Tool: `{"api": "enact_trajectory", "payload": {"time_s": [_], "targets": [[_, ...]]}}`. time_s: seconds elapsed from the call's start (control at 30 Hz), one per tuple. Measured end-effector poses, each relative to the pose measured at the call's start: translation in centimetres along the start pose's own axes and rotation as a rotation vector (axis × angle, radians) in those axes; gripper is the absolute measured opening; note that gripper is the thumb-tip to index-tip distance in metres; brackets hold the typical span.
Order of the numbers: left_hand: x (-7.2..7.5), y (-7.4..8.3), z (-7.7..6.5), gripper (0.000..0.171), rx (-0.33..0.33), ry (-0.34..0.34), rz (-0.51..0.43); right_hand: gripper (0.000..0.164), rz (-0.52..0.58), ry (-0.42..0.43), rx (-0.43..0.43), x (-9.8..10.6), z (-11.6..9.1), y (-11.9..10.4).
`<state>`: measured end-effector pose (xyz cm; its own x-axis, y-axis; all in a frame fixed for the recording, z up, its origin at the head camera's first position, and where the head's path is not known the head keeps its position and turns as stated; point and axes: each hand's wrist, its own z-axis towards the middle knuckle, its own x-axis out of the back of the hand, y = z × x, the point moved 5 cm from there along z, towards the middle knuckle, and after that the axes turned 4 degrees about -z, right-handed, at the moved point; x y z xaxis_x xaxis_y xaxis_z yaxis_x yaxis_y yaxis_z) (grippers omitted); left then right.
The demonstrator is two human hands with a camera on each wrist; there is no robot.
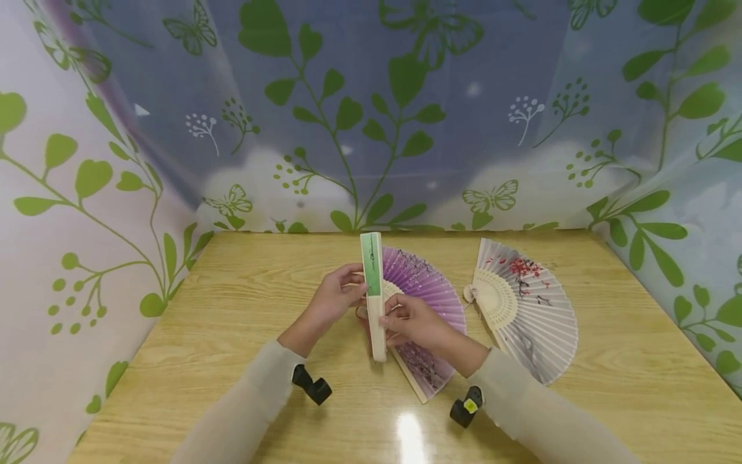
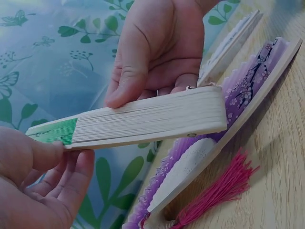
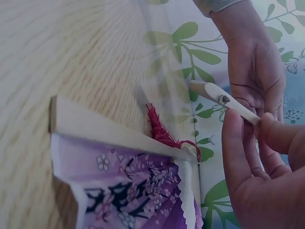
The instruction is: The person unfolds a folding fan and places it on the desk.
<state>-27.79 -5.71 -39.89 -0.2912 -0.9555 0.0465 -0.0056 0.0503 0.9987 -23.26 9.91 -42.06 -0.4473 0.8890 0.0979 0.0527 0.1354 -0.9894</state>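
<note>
A folded hand fan (image 1: 375, 322), with pale ribs and a green cloth part, is held up between both hands above the table. The left hand (image 1: 336, 296) pinches it by its green end, thumb on one side and fingers on the other, as the left wrist view shows. Nearer the riveted end, the right hand (image 1: 422, 325) grips the ribs between thumb and fingers. Behind and below it, a spread purple fan (image 1: 435, 290) with blossom print lies on the table, partly covered by the right hand. Its red tassel (image 2: 217, 193) shows in the left wrist view.
To the right lies another spread fan (image 1: 533, 316), pale grey with red blossoms, with a light tassel (image 1: 469, 294) at its pivot. The wooden table (image 1: 232, 303) meets a leaf-printed curtain (image 1: 429, 129) at the back and sides.
</note>
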Motion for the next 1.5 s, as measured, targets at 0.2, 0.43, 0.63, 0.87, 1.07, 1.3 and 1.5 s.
{"api": "enact_trajectory", "payload": {"time_s": [0.2,0.43,0.63,0.87,1.07,1.3,1.5], "targets": [[0.2,0.1,-0.1,0.04,-0.02,0.027,-0.039,0.012,0.063,0.04,-0.005,0.1,0.2,0.0],[0.3,0.2,-0.1,0.038,-0.017,0.05,-0.097,0.01,0.088,0.067,-0.02,0.3,0.3,-0.1],[0.5,0.0,0.1,0.035,0.011,0.063,-0.153,0.008,0.139,0.091,-0.036,0.4,0.3,0.1],[0.8,0.1,0.1,0.03,0.007,0.072,-0.186,0.007,0.153,0.149,-0.063,0.6,0.1,-0.1],[1.2,-0.2,0.2,0.031,0.006,0.096,-0.22,0.007,0.179,0.191,-0.071,1.0,0.2,0.0],[1.6,-0.5,0.2,0.03,0.001,0.12,-0.245,0.009,0.215,0.236,-0.058,1.3,0.2,0.1],[2.0,-0.5,0.3,0.03,-0.016,0.141,-0.288,0.011,0.25,0.298,-0.048,1.8,0.4,0.0]]}}
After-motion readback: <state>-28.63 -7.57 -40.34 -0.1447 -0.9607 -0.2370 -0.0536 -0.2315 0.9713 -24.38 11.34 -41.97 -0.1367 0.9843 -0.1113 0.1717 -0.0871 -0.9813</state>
